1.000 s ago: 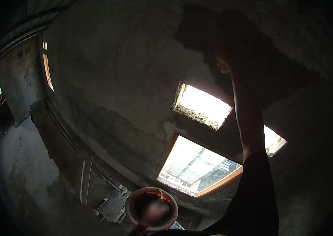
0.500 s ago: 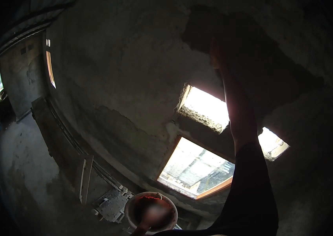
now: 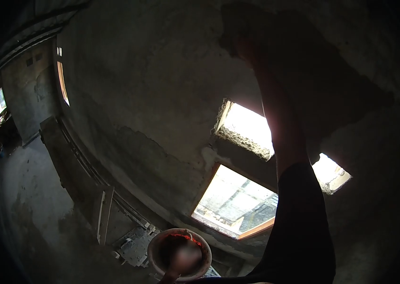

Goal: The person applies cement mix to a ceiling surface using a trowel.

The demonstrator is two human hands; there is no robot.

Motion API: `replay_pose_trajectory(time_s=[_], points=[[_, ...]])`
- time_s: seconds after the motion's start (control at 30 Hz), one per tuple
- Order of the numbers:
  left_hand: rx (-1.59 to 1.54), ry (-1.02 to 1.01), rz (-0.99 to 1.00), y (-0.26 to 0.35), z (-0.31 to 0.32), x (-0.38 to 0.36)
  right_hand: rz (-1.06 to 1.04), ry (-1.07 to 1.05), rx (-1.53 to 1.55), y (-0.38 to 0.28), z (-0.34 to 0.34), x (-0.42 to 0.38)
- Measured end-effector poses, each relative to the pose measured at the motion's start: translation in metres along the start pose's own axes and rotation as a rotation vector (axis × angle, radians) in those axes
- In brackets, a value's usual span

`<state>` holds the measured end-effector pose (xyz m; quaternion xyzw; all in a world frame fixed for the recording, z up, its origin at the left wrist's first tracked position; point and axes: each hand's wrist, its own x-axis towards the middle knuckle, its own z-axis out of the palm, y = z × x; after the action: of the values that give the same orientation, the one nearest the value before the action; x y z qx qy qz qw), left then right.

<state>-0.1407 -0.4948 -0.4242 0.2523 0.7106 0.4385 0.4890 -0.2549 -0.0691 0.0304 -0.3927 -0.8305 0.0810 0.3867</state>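
Observation:
My right hand [image 3: 246,50] is raised high against the plastered wall, at the left edge of a large dark patch [image 3: 299,61]. The bare forearm and black sleeve rise from the lower right. Deep shadow hides the fingers and anything they may hold. At the bottom, my left hand [image 3: 185,259] shows as a blurred shape over the mouth of a round bucket [image 3: 151,253] with a pale rim and a reddish, dark inside. Blur keeps me from telling whether its fingers are closed or what they touch.
A wood-framed window [image 3: 237,201] opens low in the wall, below two rough-edged holes, the left hole [image 3: 247,128] and the right hole [image 3: 331,173]. Long boards [image 3: 74,161] lean at the left. Beside the bucket sits a grey, crusted block-like object [image 3: 136,246].
My right hand has moved left and slightly up along the dark patch. The bucket and left hand have shifted slightly left, and the view has turned a little.

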Motion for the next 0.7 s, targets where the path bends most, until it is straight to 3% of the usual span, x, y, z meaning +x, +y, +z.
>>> replay_pose_trajectory(time_s=[0.1,0.2,0.4,0.53,0.6,0.7], points=[[0.032,-0.002,0.009,-0.008,0.002,0.004,0.086,0.072,-0.304,-0.014,-0.033,-0.024],[0.063,-0.02,0.033,-0.01,0.004,0.007,0.064,0.171,-0.113,0.038,-0.04,0.018],[0.098,-0.087,0.022,-0.008,0.005,0.003,-0.084,0.334,0.161,0.1,-0.057,0.006],[0.111,-0.083,0.043,-0.012,0.007,-0.002,-0.14,0.461,0.025,0.134,-0.038,0.007],[0.103,-0.103,0.018,-0.005,0.006,-0.007,-0.205,0.725,-0.118,0.137,-0.021,0.009],[0.104,-0.147,-0.04,-0.005,0.004,-0.007,-0.157,0.612,0.004,0.122,-0.003,0.008]])
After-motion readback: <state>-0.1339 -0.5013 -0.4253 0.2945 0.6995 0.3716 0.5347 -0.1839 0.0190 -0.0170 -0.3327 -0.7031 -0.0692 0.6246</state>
